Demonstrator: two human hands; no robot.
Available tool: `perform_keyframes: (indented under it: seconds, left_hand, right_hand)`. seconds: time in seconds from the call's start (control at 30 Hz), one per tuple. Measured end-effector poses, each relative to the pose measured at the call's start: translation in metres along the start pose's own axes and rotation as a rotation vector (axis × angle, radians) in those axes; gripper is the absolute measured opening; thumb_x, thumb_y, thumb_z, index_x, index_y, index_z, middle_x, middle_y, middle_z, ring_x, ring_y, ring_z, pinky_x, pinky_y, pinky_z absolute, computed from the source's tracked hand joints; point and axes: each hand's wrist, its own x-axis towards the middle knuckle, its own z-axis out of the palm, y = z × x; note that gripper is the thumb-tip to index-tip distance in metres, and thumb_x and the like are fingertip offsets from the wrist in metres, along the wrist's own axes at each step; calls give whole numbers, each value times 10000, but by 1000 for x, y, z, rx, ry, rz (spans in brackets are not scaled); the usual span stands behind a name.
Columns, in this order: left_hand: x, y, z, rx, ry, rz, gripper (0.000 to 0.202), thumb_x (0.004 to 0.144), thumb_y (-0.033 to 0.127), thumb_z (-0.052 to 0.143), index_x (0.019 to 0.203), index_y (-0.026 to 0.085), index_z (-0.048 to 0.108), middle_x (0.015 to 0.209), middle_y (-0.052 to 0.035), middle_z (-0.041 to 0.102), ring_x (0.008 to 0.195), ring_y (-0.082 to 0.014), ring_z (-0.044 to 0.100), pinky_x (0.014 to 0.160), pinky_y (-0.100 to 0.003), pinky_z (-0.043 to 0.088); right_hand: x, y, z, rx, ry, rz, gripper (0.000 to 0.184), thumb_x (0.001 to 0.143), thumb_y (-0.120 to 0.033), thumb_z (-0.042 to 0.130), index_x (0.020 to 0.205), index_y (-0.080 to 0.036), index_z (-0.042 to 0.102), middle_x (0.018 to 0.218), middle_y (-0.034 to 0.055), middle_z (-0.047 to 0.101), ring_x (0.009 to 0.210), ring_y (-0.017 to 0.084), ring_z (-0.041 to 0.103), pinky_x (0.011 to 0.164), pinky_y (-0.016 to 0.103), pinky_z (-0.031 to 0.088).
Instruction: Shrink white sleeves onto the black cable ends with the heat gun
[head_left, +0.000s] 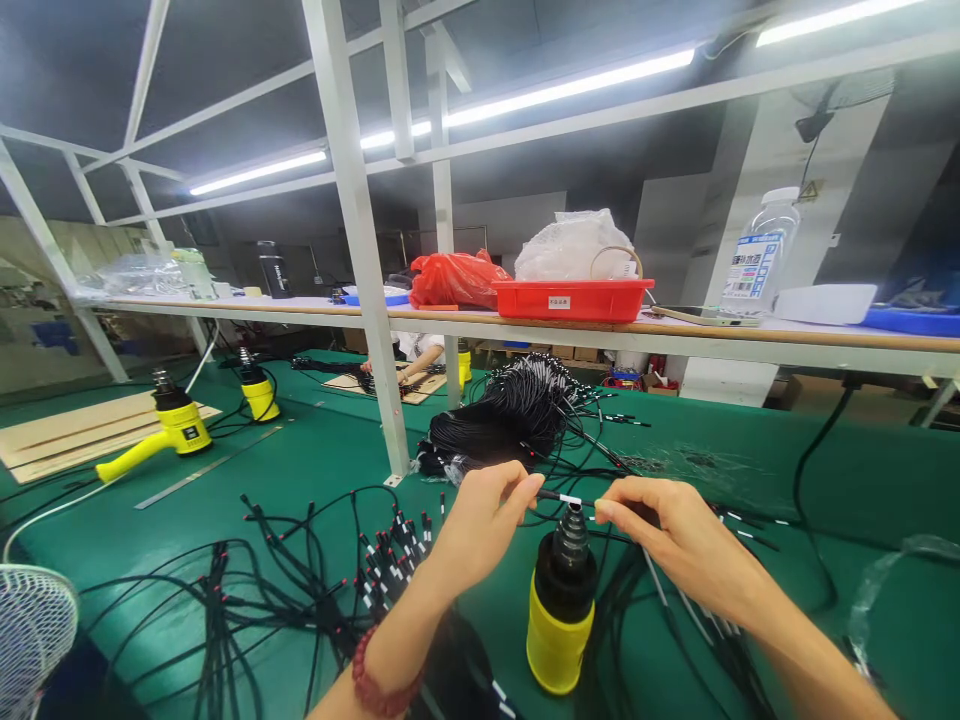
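Observation:
Between my two hands a thin black cable point(551, 495) with a white sleeve is stretched level. My left hand point(487, 520) pinches its left part, and my right hand point(667, 525) pinches the other side. Just under the white sleeve stands a yellow heat gun point(559, 630), upright, its black ribbed nozzle pointing up. Whether the sleeve touches the nozzle tip I cannot tell. Loose black cables point(315, 590) with red and white ends lie to the left of my left forearm. More cables run beneath my right forearm.
Behind my hands lies a big coil of black cables point(502, 410), beside a white shelf post point(367, 250). Two more heat guns stand left, one a yellow heat gun point(180, 425). A red tray point(574, 300) sits on the shelf. Another person's arm point(424, 365) shows across the table.

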Motion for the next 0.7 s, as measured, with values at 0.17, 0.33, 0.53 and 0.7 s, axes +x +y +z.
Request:
perform_keyframes:
  seconds: [0.17,0.33,0.53,0.7]
  left_hand:
    - [1,-2,3,-26,21,54,143,898,289,530,809,186,576,811,3,608,780,-147,527,713,-249,386]
    - [1,-1,4,23,32,68,253,941,336,466,761,186,559,752,13,584,739,-137,515,687,-245,369]
    - [2,0,7,100,14,58,467,976,407,370,604,173,526,594,22,539,607,-120,480,612,-250,328]
    - [1,-3,7,33,106,106,244,963,329,426,840,186,580,773,15,601,732,-129,519,698,-243,377]
  right_hand:
    - [1,1,1,41,34,2,271,894,-388,500,721,-207,603,688,-1,624,642,158,531,577,257,364]
    - [-1,3,0,32,24,25,329,912,-429,460,719,-216,620,674,-6,605,636,155,511,575,250,353]
    - [-5,1,1,-4,-37,44,445,939,-479,356,679,-209,596,580,-10,518,530,133,398,503,251,280]
    - [-3,23,-3,0,95,136,436,882,-549,393,778,-219,659,627,10,582,566,163,495,536,275,351]
